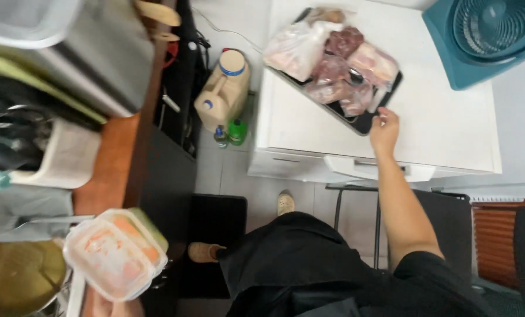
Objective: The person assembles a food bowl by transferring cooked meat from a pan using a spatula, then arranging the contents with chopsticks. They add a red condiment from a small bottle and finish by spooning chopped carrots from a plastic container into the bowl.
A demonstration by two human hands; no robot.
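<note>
While the left hand point(107, 306) is cut off at the bottom left of the frame, only a sliver of it shows under the stacked tubs point(114, 252) it carries, so whether its fingers grip or just prop them cannot be told. What the tubs hold is blurred: orange and pale pieces behind clear lids. The right hand point(384, 128) reaches up to the upper middle of the frame, fingers loosely curled and touching the near edge of a black tray point(365, 122), not closed round it. That tray lies on the white counter point(450, 129) and is heaped with bags of meat point(339, 61), which cover most of it. Just above the fingers sit the nearest bags. A teal fan point(491, 32) is cropped at the upper right. Left of the counter, on the floor, stand a jug point(222, 91) and two small bottles point(229, 134).
</note>
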